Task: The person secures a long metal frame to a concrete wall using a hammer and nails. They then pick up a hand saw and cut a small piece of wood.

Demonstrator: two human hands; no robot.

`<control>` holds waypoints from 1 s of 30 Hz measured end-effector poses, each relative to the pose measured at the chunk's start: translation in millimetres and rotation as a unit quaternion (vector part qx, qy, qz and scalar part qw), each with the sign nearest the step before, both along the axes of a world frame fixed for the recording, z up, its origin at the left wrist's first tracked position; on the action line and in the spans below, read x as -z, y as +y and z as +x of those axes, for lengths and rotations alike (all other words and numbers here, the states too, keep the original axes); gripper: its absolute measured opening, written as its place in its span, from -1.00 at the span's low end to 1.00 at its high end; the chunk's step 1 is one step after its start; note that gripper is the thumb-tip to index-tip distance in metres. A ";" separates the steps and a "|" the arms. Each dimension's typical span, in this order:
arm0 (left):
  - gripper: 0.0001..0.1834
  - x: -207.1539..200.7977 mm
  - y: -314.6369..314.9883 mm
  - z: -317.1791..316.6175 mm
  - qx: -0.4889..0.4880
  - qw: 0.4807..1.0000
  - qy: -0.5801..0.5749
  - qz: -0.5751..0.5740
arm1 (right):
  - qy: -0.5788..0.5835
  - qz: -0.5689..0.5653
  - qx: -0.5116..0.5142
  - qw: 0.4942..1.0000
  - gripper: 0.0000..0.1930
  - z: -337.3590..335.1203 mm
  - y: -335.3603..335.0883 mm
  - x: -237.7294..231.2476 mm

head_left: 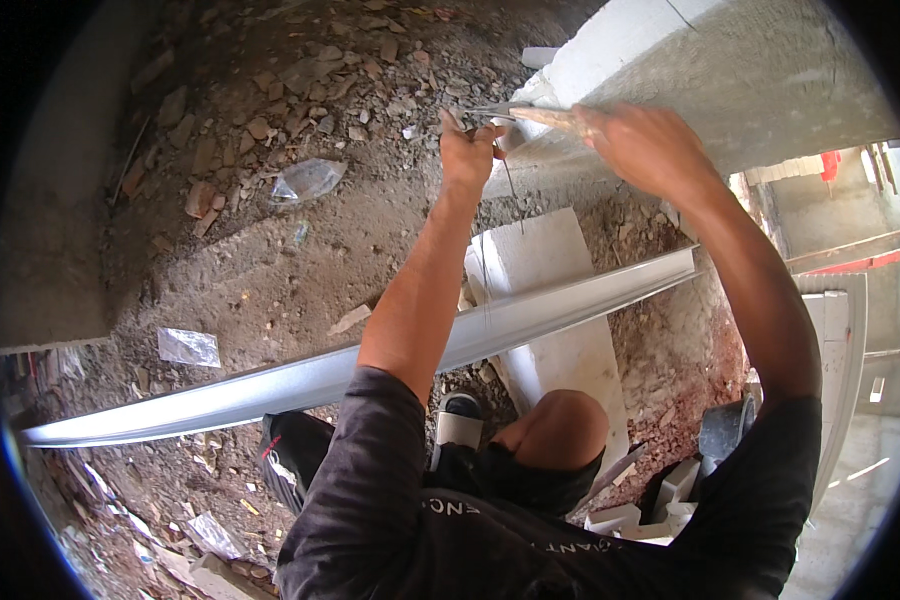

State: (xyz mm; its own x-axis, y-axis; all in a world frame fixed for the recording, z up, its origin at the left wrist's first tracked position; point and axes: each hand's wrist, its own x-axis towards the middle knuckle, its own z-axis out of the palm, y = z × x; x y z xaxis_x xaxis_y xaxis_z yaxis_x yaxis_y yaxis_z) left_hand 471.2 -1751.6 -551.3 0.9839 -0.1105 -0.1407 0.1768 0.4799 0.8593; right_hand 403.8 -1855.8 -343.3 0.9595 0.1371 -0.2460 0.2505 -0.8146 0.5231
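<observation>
one tool [544,117] juts from right hand [648,146]

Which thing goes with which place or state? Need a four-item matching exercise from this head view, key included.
1. long silvery metal channel
2. white rectangular slab
3. light wooden tool handle
4. thin dark wire-like strand

A. partly covered by the channel
B. gripped by the right hand
C. extends from beside the left hand
D. crosses over the slab in view

Pairs: 1-D, 2-A, 3-B, 4-C
</observation>
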 end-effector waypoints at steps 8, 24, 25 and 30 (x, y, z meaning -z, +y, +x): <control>-0.48 4.1 1.9 2.6 -0.011 0.999 -0.035 -0.013 | -0.063 0.103 -0.074 0.990 -0.59 -14.0 21.8 -3.4; -0.38 -9.3 -5.0 -4.7 -0.004 0.998 0.045 -0.047 | -0.071 0.002 -0.076 0.995 -0.59 2.9 10.6 0.6; -0.33 -9.5 -3.6 -4.5 -0.007 0.998 0.038 -0.056 | -0.074 0.036 -0.086 0.993 -0.59 1.5 14.1 -0.1; -0.09 2.8 0.7 3.3 0.015 0.994 -0.041 -0.097 | -0.058 0.050 -0.100 0.992 -0.59 6.9 5.1 10.0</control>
